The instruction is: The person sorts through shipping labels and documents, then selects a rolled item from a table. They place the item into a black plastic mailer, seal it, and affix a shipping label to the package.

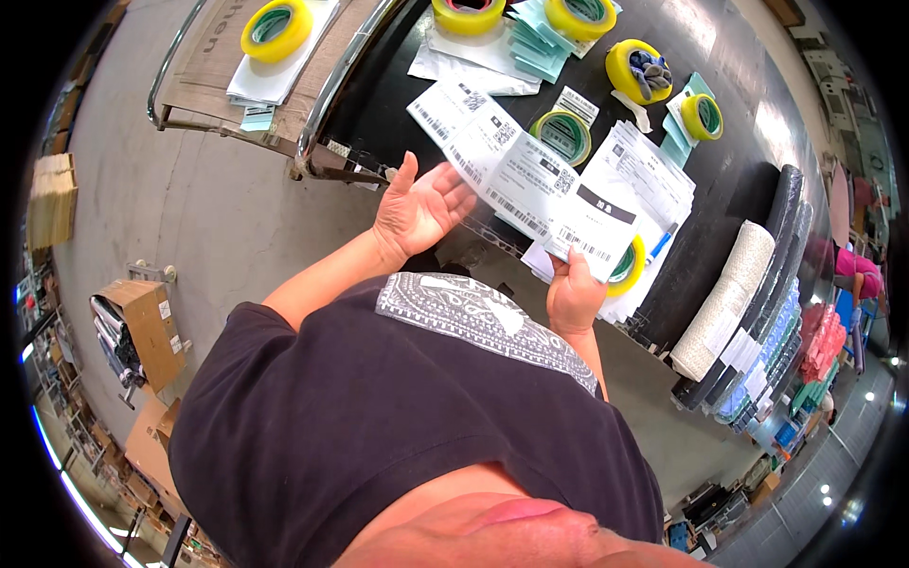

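Note:
A strip of white printed labels (525, 182) with barcodes stretches out over the near edge of a black table. My right hand (576, 295) pinches its right end between thumb and fingers. Under the strip's left part, my left hand (421, 210) is palm up with thumb and fingers apart; the fingertips are near or against the paper, and I cannot tell if they touch. Partly covered by the right end is a yellow tape roll (637, 265) on a stack of printed sheets (653, 180). A blue pen (659, 247) lies on those sheets.
The black table (715, 180) holds several tape rolls, one with dark gloves (650, 76) on it, and pale green slips (538, 52). Wrapped rolls (724, 298) lie along its right side. At left stands a cart (204, 80) with tape (276, 30); a cardboard box (147, 331) sits lower left.

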The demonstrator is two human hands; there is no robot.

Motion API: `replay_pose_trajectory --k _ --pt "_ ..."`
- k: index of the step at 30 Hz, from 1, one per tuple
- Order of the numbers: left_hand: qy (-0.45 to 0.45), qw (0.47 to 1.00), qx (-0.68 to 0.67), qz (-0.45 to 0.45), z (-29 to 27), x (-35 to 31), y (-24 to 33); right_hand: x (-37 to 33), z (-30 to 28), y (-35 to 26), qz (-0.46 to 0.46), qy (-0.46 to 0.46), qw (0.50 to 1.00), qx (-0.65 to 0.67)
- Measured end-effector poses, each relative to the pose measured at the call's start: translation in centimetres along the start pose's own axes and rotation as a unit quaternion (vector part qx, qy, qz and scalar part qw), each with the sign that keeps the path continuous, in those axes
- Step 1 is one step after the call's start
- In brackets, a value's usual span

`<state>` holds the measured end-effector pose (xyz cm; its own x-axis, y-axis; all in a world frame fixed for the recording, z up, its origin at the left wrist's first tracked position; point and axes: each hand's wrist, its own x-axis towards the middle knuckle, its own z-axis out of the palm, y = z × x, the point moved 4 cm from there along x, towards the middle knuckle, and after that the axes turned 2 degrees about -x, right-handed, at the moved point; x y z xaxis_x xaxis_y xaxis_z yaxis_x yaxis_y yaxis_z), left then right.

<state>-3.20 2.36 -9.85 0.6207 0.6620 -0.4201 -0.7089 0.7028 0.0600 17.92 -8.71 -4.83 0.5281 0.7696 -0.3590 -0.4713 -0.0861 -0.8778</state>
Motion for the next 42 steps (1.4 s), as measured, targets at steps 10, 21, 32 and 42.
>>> replay_pose_trajectory --k 10,21,32,42 --pt "0.067 0.993 0.055 0.085 -0.7 1.7 2.3 -0.5 -3.2 1.8 0.0 0.03 0.992 -0.119" --pt "0.039 0.926 0.323 0.193 0.6 -0.6 2.7 0.2 -1.4 1.9 0.03 0.012 0.993 -0.109" --pt "0.064 0.874 0.454 0.162 3.6 -1.1 0.7 1.5 5.5 1.8 0.202 -0.281 0.931 0.115" --pt "0.042 0.836 0.522 0.166 2.9 -0.8 0.7 2.0 6.7 3.4 0.261 -0.185 0.947 0.032"
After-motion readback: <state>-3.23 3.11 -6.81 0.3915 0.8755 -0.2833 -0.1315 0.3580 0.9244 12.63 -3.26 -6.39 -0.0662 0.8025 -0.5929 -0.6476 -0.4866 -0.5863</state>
